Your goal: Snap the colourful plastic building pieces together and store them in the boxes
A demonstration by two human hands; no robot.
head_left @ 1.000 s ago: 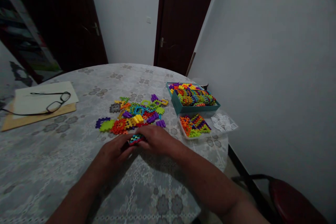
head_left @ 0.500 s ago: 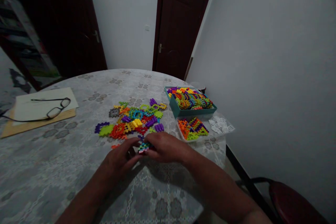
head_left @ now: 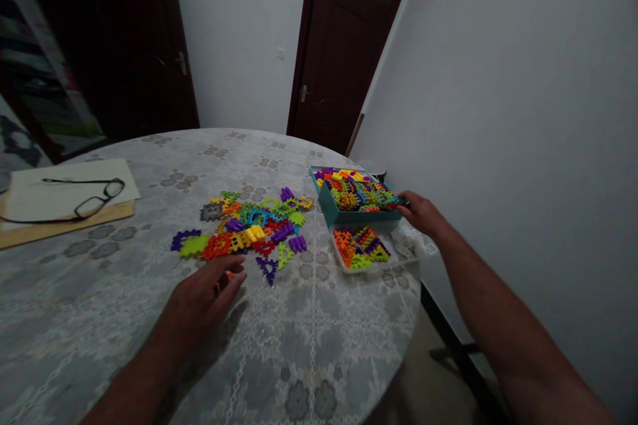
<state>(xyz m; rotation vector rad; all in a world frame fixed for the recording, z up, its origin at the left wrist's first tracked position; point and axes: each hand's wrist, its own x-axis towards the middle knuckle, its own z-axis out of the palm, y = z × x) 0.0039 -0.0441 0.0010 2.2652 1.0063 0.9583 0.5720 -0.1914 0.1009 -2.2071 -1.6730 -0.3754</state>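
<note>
My right hand (head_left: 423, 214) is at the right end of a teal box (head_left: 343, 216), its fingers closed on a small stack of toothed plastic building pieces (head_left: 397, 201). Rows of multicoloured pieces (head_left: 356, 194) fill that box. Near the front of a loose pile of pieces, my left hand (head_left: 207, 292) hovers low over the table with thumb and fingers apart. A bit of orange piece (head_left: 230, 275) shows between its fingers, seemingly lying on the table. Just right of this hand lie a purple triangle (head_left: 268, 269) and a green triangle (head_left: 284, 254).
A clear plastic tray (head_left: 361, 270) holds sorted orange, green and purple pieces, with white paper cards (head_left: 405, 244) at its right. Eyeglasses (head_left: 94, 204) rest on paper and a board (head_left: 84, 228) at left. The round table's edge (head_left: 399, 368) curves at right.
My right hand has moved from beside the left hand over to the teal box, taking the stack along. My left hand has drawn left and opened, uncovering the purple triangle. The view has shifted slightly.
</note>
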